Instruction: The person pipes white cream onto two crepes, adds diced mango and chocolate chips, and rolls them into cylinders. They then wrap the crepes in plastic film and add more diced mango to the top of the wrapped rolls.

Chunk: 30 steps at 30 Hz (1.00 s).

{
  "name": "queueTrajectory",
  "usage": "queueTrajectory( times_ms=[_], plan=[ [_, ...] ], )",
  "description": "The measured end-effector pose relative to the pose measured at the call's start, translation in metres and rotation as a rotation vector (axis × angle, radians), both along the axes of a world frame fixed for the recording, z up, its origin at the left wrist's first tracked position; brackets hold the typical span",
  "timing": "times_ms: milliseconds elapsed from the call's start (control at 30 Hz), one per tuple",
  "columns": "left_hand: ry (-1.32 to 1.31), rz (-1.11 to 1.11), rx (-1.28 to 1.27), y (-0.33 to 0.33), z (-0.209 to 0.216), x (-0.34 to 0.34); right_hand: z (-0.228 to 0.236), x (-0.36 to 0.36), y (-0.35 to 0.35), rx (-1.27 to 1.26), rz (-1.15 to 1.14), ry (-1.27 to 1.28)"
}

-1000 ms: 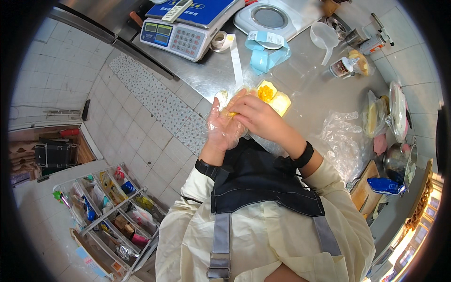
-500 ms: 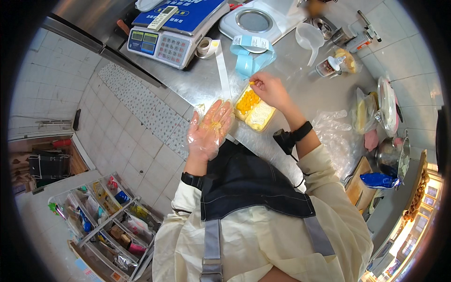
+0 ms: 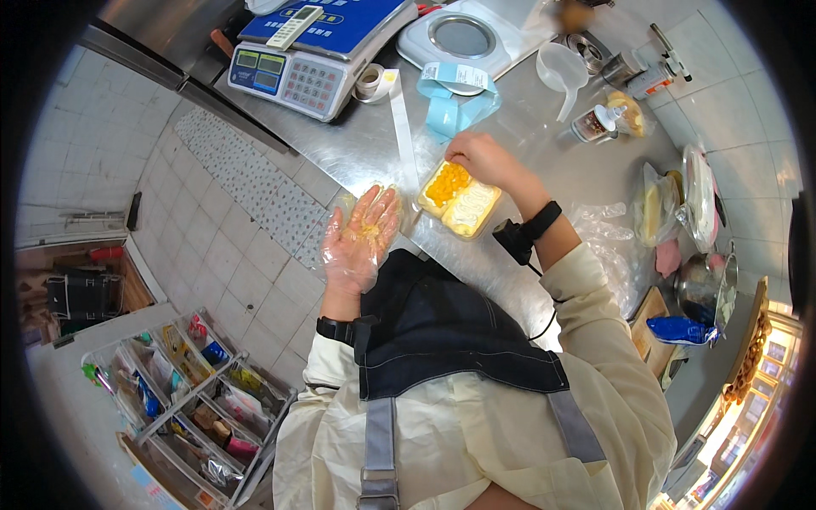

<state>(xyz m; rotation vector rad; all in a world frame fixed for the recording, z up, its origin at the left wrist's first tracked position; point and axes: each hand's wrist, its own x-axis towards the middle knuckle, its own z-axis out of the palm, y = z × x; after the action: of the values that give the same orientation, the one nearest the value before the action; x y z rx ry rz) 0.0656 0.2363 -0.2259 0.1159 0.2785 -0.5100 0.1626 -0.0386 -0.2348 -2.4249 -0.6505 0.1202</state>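
My left hand [image 3: 360, 242] is in a clear plastic glove, palm up with the fingers stretched out. Small yellow bits lie on its palm. To its right, at the edge of the steel counter, sits a clear box of cream cake [image 3: 473, 209]. Yellow diced fruit [image 3: 448, 183] covers the cake's far half, while white cream shows on the near half. My right hand [image 3: 484, 160] is over the box's far end, fingers pinched and pointing down at the fruit. Whatever is between those fingertips is hidden.
Beyond the box, a blue ribbon-like strip [image 3: 459, 102] lies by a white kitchen scale [image 3: 463, 38]. A label roll [image 3: 371, 82] trails its strip toward the cake. Right of my arm are crumpled plastic gloves [image 3: 599, 242] and a pump bottle [image 3: 592, 124]. A larger scale [image 3: 289, 81] stands far left.
My left hand has moved slightly left and down, away from the box. The fingertips of my right hand have turned down to the fruit; the yellow piece seen between them is now hidden.
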Motion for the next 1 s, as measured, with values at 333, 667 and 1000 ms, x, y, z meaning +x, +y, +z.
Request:
queueTrajectory(
  times_ms=[333, 667, 1000],
  plan=[
    [-0.022, -0.001, 0.008, 0.002, -0.004, 0.001, 0.025, -0.016, 0.001, -0.009, -0.005, -0.040],
    [-0.024, -0.036, 0.019, -0.002, -0.009, 0.002, 0.027, -0.050, 0.006, 0.020, -0.020, 0.005],
    [-0.017, -0.027, 0.044, 0.003, -0.012, 0.000, 0.017, -0.048, 0.008, 0.016, -0.028, -0.025]
  ],
)
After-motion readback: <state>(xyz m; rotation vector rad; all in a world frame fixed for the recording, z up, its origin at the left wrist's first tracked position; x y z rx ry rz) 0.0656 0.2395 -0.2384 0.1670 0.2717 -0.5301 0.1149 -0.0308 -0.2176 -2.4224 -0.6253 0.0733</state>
